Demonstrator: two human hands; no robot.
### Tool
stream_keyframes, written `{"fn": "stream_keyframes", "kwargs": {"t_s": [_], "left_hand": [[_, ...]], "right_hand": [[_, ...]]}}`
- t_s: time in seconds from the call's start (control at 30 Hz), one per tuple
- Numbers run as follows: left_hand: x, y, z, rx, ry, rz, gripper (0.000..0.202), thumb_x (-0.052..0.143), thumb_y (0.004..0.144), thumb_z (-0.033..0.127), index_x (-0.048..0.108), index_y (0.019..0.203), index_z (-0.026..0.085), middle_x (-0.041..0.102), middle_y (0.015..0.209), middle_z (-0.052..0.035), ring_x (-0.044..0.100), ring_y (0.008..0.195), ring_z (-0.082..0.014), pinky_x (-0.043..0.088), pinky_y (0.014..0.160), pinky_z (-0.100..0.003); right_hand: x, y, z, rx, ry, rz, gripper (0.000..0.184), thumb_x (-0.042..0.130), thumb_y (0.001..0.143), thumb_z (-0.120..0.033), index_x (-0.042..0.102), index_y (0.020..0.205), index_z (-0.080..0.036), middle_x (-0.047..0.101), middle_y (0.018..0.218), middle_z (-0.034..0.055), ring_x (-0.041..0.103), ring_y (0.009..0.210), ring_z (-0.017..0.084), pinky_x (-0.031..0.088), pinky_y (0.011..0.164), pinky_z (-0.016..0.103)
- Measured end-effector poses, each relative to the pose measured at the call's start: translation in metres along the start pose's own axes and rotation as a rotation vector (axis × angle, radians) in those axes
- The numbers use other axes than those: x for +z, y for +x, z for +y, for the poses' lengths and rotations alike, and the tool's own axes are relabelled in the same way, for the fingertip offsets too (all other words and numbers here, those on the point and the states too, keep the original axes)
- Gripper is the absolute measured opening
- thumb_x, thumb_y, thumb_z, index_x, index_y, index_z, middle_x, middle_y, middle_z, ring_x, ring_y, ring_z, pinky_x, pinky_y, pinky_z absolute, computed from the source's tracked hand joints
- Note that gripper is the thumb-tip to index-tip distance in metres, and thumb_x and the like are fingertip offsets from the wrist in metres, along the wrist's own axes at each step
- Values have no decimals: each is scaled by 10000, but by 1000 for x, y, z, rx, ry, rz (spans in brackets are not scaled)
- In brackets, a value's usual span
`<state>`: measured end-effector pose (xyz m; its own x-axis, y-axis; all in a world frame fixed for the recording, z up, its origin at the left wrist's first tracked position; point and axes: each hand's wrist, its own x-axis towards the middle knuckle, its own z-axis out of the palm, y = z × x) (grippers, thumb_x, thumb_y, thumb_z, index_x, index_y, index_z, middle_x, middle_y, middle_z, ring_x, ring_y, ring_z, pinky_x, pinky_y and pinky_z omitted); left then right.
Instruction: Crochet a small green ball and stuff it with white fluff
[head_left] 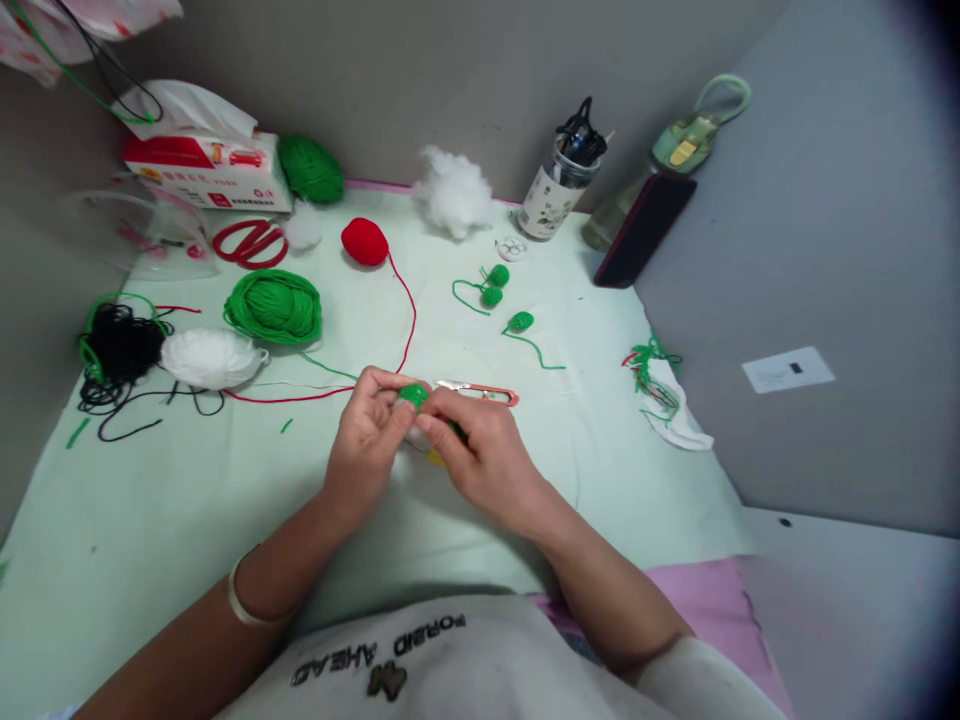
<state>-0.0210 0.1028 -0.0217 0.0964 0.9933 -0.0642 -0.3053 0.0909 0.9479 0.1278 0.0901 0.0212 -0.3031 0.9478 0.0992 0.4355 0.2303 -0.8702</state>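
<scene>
At the middle of the table my left hand is closed round a small crochet piece, green on top with white below. My right hand presses against its right side, thumb and forefinger pinched together. What those fingertips grip is hidden. A small yellow part shows under the right hand; its kind cannot be made out. Just beyond the right hand lie thread snips with orange handles. Red yarn and a thin green strand run from the left toward my left hand.
Left: green yarn ball, white yarn, black yarn, red scissors, tissue box. Behind: red yarn ball, white stuffing, small green crochet balls, pen jar, phone. Right: yarn scraps.
</scene>
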Motion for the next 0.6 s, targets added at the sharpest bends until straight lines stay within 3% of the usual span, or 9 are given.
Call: {"fn": "stream_keyframes", "kwargs": {"t_s": [0.17, 0.27, 0.4, 0.6], "left_hand": [[2, 4, -3, 65, 75, 85, 218, 747, 849, 344, 595, 917, 204, 694, 796, -10, 655, 756, -168, 520, 745, -287], [2, 8, -5, 81, 124, 99, 140, 696, 859, 254, 574, 914, 213, 683, 791, 3, 648, 742, -160, 509, 717, -276], [3, 9, -5, 170, 229, 97, 178, 715, 831, 224, 583, 951, 225, 667, 860, 3, 643, 810, -167, 510, 769, -292], [3, 7, -1, 281, 440, 65, 204, 722, 801, 198, 652, 990, 225, 672, 998, -28, 643, 993, -214, 499, 917, -348]], "right_hand": [[9, -2, 2, -32, -95, -17, 184, 471, 992, -182, 547, 827, -206, 525, 709, -23, 445, 643, 126, 320, 636, 266], [4, 2, 3, 62, -42, -15, 165, 537, 977, -249, 527, 817, -210, 467, 662, -55, 391, 593, 110, 293, 613, 265], [-4, 7, 7, 209, 123, -24, 335, 538, 1002, -470, 560, 796, -207, 430, 617, -65, 368, 579, 108, 282, 601, 268], [4, 12, 20, 239, 260, 18, 504, 575, 968, -508, 374, 613, -211, 313, 609, -59, 325, 613, 111, 236, 600, 287]]}}
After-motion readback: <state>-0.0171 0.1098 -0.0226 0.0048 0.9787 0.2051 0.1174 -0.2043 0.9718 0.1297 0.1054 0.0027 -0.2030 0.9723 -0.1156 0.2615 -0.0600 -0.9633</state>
